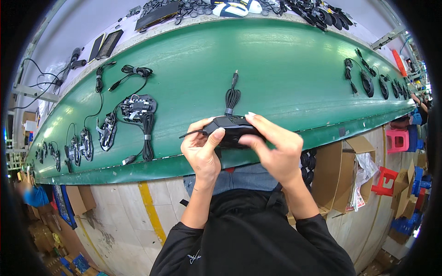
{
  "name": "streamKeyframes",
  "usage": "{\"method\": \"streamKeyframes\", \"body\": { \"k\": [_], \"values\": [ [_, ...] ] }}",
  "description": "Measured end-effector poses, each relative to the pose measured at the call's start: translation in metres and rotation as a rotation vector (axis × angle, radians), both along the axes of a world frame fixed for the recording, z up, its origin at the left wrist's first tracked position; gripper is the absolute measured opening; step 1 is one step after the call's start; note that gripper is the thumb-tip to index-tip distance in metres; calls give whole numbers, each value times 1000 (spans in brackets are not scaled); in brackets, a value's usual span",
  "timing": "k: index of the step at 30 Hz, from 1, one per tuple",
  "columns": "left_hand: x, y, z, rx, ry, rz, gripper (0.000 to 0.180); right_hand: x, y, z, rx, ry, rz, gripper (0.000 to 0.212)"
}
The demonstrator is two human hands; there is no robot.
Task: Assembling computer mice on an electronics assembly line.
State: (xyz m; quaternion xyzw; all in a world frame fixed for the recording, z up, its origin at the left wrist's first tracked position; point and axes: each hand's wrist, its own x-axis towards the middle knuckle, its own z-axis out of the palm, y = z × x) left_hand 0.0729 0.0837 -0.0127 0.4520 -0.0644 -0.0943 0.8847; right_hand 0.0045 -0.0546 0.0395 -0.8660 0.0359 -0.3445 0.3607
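Observation:
A black computer mouse (229, 124) is held over the near edge of the green belt (193, 69), between both my hands. My left hand (203, 149) grips its left end, thumb on the near side, with a short piece of cable sticking out leftward past the fingers. My right hand (275, 146) is closed round the right end, fingers on top and thumb against the near side. Just beyond the mouse lies a bundled black cable (232, 96) with its plug pointing away from me. Part of the mouse is hidden by my fingers.
Open mice with exposed circuit boards (138, 108) and bundled cables lie on the belt at left. Closed black mice (367, 84) sit far right. A shelf with loose parts (195, 8) runs behind. Beside me are a cardboard box (329, 172) and a red stool (384, 181).

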Motion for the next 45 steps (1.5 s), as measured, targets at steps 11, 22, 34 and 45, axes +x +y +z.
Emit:
{"method": "streamKeyframes", "body": {
  "k": [11, 22, 34, 45],
  "values": [
    [5, 13, -12, -204, -37, -78, 34, -1, 10, 6, 149, -40, 88, 43],
    [8, 23, -27, -678, -18, -334, 43, -22, 21, 30, 1124, 324, 507, 77],
    [-4, -6, 31, -619, 105, -217, 26, -15, 38, 7, 284, 39, 236, 76],
    [19, -11, 16, -800, 61, -218, 36, -14, 56, 1, 290, 41, 56, 82]
  ]
}}
